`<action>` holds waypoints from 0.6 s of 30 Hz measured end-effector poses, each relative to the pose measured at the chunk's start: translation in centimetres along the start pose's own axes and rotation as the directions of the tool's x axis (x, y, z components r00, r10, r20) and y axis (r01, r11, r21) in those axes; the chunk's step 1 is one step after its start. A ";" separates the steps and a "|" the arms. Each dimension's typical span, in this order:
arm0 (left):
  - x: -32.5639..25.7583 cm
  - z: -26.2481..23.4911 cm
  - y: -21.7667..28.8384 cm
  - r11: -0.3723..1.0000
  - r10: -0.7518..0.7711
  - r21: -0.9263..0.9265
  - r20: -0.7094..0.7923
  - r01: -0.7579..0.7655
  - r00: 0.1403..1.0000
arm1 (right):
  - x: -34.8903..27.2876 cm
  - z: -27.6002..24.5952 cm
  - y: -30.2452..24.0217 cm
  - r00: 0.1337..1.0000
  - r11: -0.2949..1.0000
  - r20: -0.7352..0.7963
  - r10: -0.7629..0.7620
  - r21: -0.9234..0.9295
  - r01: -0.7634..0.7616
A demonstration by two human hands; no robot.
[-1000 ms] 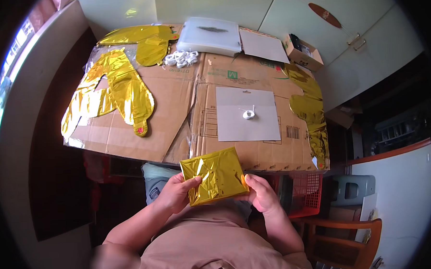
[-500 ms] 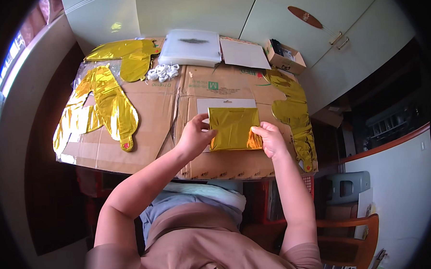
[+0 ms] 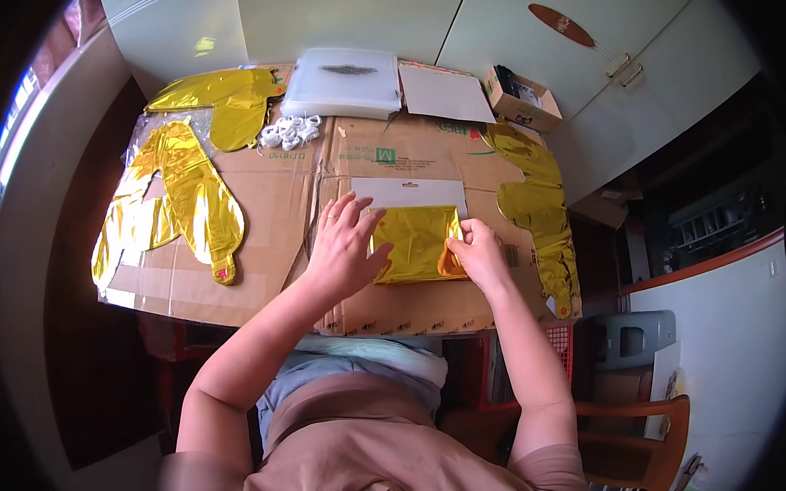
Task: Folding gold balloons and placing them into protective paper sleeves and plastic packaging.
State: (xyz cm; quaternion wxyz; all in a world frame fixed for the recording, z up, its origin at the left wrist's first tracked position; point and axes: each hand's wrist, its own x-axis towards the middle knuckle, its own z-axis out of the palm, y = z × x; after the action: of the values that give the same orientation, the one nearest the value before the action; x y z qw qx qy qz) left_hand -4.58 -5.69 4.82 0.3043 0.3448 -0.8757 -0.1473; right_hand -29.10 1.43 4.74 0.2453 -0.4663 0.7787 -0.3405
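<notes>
A gold foil balloon, folded flat into a rectangle, lies over a white card with a hang hole at its top edge. My right hand pinches the right edge of the folded balloon between thumb and fingers, where the foil bunches and looks orange. At the balloon's left edge my left hand hovers with its fingers spread, a ring on one of them. Whether its fingertips touch the foil I cannot tell. Part of the card is hidden beneath the foil.
Flattened cardboard covers the table. Flat gold foil balloons lie at left, far left and right. Behind are a pile of white cord, a translucent plastic case, a white sheet and a small open box.
My left hand has let go of the folded balloon's left side and lifted with its fingers spreading. The balloon has shifted slightly left and nearer, still held by my right hand.
</notes>
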 end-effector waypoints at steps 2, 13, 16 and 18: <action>0.0 0.5 -1.0 1.000 0.007 -0.010 0.026 -0.006 1.000 | 0.0 0.4 0.2 1.000 0.999 -0.029 0.009 -0.047 -0.011; -0.6 0.8 -1.9 0.991 0.132 -0.034 0.091 -0.130 0.987 | -1.0 2.4 -0.4 0.741 0.666 -0.024 -0.671 -0.457 0.589; 0.3 0.1 -3.1 0.986 0.157 -0.074 0.050 -0.153 0.986 | -1.3 3.5 -0.2 0.751 0.634 0.089 -0.654 -0.478 0.609; 1.3 -0.2 -4.8 0.982 0.175 -0.070 0.012 -0.174 0.985 | -1.5 4.0 0.2 0.746 0.628 0.098 -0.658 -0.476 0.616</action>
State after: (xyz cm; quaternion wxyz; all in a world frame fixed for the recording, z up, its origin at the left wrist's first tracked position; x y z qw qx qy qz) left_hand -2.75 -10.04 3.31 0.3195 0.2549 -0.8997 -0.1531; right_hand -25.77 1.61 2.10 -0.0479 -0.7416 0.6315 -0.2212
